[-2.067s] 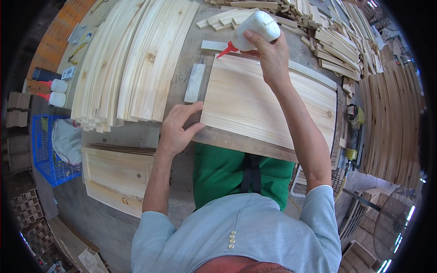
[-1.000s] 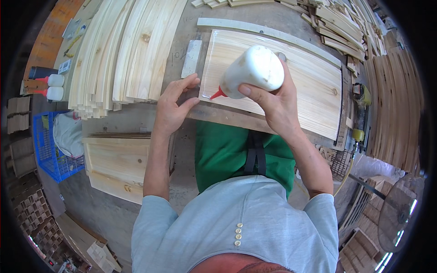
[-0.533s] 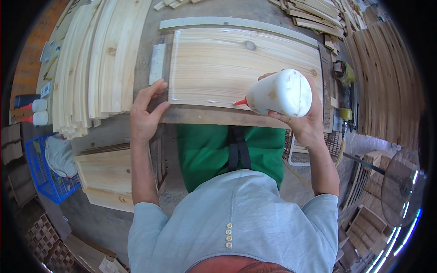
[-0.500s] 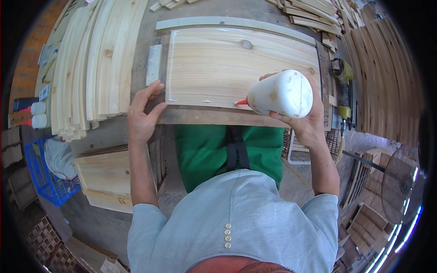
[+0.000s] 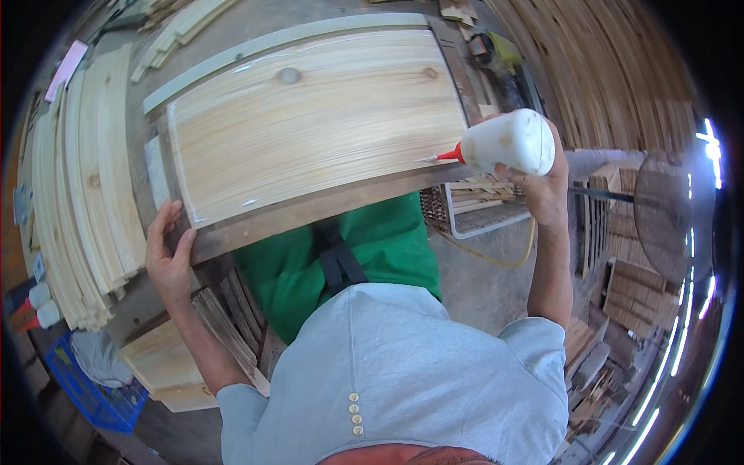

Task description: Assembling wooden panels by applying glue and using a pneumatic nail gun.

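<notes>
A pale wooden panel (image 5: 318,116) with knots lies on the workbench, with white glue along its left edge and in spots along its far and near edges. My right hand (image 5: 546,190) grips a white glue bottle (image 5: 508,143), tilted so its red nozzle points left, close to the panel's near edge toward the right. A white smear of glue shows at the nozzle tip. My left hand (image 5: 169,248) rests at the panel's near left corner, fingers apart and holding nothing. Beyond the panel's far edge lies a narrow wooden strip (image 5: 271,50).
Long boards (image 5: 93,170) are stacked on the left, and darker boards (image 5: 604,77) stand at the far right. A yellow-green power tool (image 5: 500,50) sits past the panel's right end. Below left are a blue crate (image 5: 89,387) and more wooden panels (image 5: 167,356); a fan (image 5: 673,217) is at right.
My right hand has carried the glue bottle rightward along the panel's near edge. The view has turned, so the panel appears tilted and further left. My left hand stays at the near left corner.
</notes>
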Demonstrator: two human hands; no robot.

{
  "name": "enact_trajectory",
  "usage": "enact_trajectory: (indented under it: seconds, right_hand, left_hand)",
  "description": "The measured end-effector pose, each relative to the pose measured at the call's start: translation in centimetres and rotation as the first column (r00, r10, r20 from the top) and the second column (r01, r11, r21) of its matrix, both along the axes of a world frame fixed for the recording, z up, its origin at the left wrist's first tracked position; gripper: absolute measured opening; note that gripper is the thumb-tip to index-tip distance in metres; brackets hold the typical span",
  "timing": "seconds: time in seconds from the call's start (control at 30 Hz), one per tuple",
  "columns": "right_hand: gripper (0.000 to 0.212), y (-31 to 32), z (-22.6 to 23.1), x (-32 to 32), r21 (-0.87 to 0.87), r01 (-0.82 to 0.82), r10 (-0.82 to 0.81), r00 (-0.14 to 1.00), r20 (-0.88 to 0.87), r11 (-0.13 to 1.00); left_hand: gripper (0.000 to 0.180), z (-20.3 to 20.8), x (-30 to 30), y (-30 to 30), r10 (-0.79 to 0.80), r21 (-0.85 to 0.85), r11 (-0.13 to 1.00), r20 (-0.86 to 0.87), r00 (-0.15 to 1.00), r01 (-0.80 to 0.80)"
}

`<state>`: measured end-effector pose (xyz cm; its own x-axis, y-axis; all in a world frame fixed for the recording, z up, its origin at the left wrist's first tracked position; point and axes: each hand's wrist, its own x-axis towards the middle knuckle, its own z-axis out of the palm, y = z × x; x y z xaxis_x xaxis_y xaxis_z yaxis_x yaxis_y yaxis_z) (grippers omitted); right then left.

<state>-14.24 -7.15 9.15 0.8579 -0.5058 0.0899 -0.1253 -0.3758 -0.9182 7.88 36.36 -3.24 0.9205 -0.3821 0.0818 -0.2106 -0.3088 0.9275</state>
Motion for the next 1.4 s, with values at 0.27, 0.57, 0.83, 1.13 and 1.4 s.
enact_trajectory:
  seconds: [0.27, 0.57, 0.83, 1.13, 1.4]
  right_hand:
    - [0.067, -2.8, 0.4, -1.0, -0.009, 0.143, -0.143, 0.990, -0.008, 0.990]
    - [0.061, -0.7, 2.4, 3.2, -0.155, -0.054, 0.029, 0.986, -0.162, 0.986]
    - [0.063, 1.8, 3.4, 6.5, -0.297, -0.270, 0.206, 0.951, -0.230, 0.916]
    - [0.063, 7.5, 1.8, 11.4, -0.213, -0.504, 0.471, 0.862, -0.189, 0.837]
    - [0.063, 8.0, 1.4, 12.0, 0.148, -0.356, 0.344, 0.934, 0.097, 0.923]
  left_hand:
    - [0.055, 0.0, 0.0, 0.1, -0.001, 0.004, 1.000, 0.002, 1.000, 0.001]
    - [0.055, 0.2, -0.1, 0.2, -0.030, 0.016, 0.999, -0.013, 0.999, 0.030]
    - [0.055, 0.2, -0.2, 0.0, 0.021, -0.009, 1.000, 0.002, 1.000, -0.021]
    - [0.056, 0.6, -0.3, -0.4, 0.032, 0.025, 0.999, 0.009, 0.999, -0.032]
    - [0.052, 1.5, -0.3, -0.4, 0.045, 0.032, 0.998, 0.080, 0.996, -0.047]
